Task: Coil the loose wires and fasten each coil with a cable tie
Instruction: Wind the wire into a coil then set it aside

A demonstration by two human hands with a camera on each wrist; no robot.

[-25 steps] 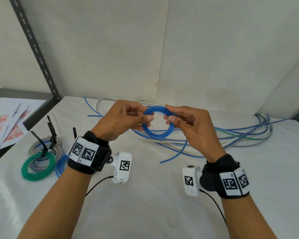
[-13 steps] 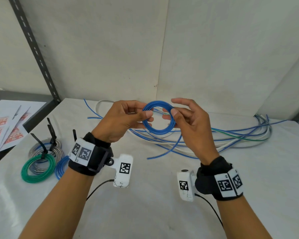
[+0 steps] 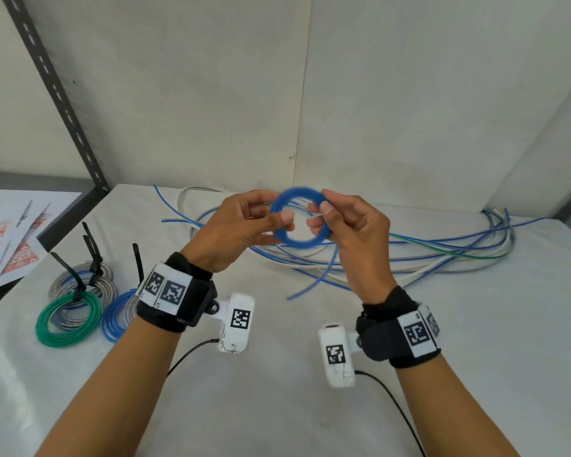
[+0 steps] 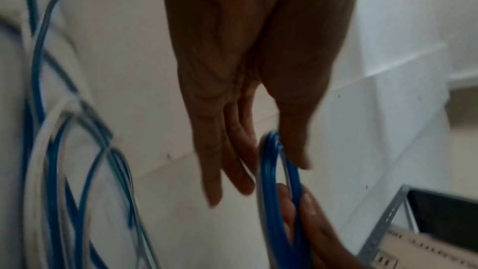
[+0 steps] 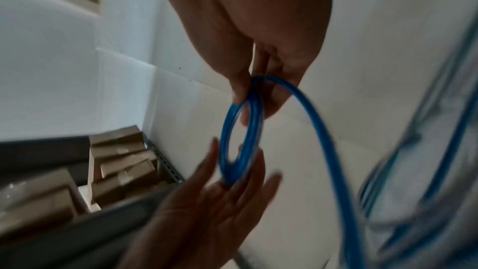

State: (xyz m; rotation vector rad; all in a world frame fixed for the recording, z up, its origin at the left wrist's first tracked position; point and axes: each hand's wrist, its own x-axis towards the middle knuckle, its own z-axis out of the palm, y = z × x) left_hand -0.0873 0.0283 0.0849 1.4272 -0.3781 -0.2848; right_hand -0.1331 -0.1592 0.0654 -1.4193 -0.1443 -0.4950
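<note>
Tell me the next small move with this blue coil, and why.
Probably wind one more loop: the right hand and left hand pinch the blue coil, and a free tail still hangs to the table. It bears no cable tie yet.

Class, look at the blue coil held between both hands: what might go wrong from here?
1. The blue coil is only pinched by left hand and right hand; untied, it may spring open.
2. Its free tail trails over the loose wires and may snag.

Blue coil (image 3: pixel 299 219) between both hands
</note>
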